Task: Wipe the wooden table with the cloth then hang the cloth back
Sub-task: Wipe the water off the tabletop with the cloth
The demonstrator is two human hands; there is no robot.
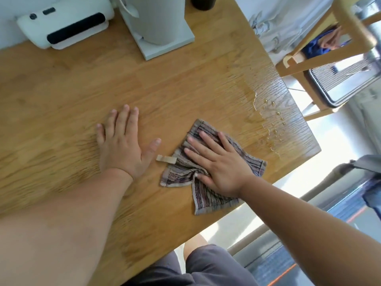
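Both hands' fingers lie flat: right hand (219, 162) presses cloth (208, 168), tab (166, 159) pointing left.

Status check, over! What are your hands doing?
Right hand flat on cloth. Left hand flat on table. Water right of cloth, unwiped. Nothing blocking.

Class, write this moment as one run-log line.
step: wiping | right hand: flat on cloth | left hand: flat on table | droplets: unwiped

white printer (64, 25), white stand (162, 34), dark cup (203, 3) at back; wooden chair (327, 56) beyond.
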